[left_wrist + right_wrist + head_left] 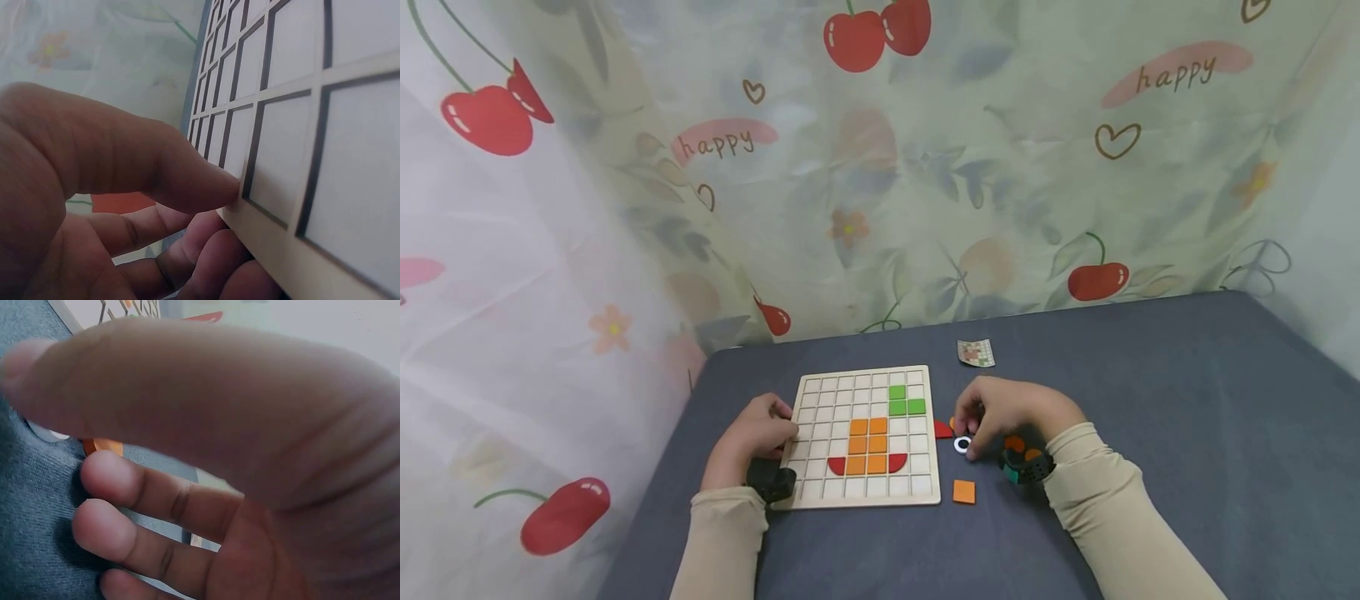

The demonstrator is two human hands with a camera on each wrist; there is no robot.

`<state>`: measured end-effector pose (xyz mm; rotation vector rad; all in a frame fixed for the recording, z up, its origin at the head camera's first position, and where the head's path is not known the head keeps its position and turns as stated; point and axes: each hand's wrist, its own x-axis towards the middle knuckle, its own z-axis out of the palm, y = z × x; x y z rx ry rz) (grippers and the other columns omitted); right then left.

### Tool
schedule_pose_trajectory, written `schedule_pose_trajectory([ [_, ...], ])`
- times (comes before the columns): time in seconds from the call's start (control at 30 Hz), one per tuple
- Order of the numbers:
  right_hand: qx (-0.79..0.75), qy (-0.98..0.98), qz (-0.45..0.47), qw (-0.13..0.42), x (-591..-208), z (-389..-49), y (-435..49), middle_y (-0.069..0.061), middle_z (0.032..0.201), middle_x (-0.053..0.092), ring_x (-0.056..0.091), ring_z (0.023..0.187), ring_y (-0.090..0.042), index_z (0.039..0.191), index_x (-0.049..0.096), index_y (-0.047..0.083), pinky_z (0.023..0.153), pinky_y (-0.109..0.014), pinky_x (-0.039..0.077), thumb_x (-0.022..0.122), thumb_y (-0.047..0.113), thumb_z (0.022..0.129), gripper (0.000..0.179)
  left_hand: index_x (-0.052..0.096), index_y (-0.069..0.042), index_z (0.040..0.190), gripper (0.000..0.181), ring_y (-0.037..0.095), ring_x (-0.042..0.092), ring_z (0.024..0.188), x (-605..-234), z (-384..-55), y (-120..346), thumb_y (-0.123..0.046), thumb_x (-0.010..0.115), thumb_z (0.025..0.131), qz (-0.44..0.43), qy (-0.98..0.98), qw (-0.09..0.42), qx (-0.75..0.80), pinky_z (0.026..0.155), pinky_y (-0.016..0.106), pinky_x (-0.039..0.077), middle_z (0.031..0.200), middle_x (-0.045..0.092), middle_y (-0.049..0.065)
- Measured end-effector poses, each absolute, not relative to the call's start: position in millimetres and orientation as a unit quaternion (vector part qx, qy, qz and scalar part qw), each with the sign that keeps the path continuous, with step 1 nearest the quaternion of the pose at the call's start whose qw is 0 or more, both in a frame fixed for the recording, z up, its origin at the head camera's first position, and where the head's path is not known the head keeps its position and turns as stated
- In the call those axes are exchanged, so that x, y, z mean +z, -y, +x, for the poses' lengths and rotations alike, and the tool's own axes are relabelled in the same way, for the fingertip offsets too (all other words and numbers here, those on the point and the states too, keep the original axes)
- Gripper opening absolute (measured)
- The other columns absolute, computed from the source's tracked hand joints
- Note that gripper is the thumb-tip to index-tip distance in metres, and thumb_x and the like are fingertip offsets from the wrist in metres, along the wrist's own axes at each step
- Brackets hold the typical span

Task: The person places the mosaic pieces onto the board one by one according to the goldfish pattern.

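On the left, my left hand point(757, 429) grips the edge of a pale wooden grid board point(820, 492). In the left wrist view, the thumb point(187, 181) lies on the board's rim, with fingers curled underneath. Orange squares point(867, 446) stand in two columns on the board, flanked by red quarter-rounds point(898, 462); green squares point(897, 407) sit near the upper right. My right hand point(1011, 408) hovers right of the board, fingers bent and spread around a flat white disc point(957, 450) with a black centre. Its thumb is beside the disc; whether it touches is unclear.
A loose orange square point(964, 492) lies right of the board's lower corner. Beside the right hand are a red piece point(942, 429) and orange pieces point(1015, 443), partly hidden. Behind lies a small printed card point(976, 353) on the dark cloth point(1187, 433).
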<state>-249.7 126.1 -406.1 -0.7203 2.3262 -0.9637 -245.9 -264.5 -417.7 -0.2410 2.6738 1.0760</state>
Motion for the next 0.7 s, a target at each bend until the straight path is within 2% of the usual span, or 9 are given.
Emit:
schedule_pose_trajectory([
  [0.37,-0.353,-0.861,-0.261,0.259,-406.1,-248.6,-122.3,0.001,0.076,0.061,0.054,0.072,-0.013,0.088,0.075,0.004,0.067,-0.027,0.046,0.09,0.0,0.076,0.019,0.058,0.002,0.117,0.03,0.028,0.067,0.086,-415.7,-242.9,264.6,-0.011,0.065,0.091,-0.075,-0.917,0.123,0.371,0.073,0.042,0.063,0.102,0.062,0.017],
  [0.7,-0.35,-0.865,-0.243,0.266,-400.9,-247.4,-124.2,0.0,0.081,0.065,0.058,0.073,-0.013,0.09,0.074,0.005,0.068,-0.026,0.05,0.087,0.002,0.08,0.016,0.058,0.001,0.117,0.03,0.028,0.067,0.087,-416.0,-244.5,263.4,-0.011,0.065,0.091,-0.078,-0.917,0.123,0.37,0.075,0.043,0.063,0.104,0.062,0.017],
])
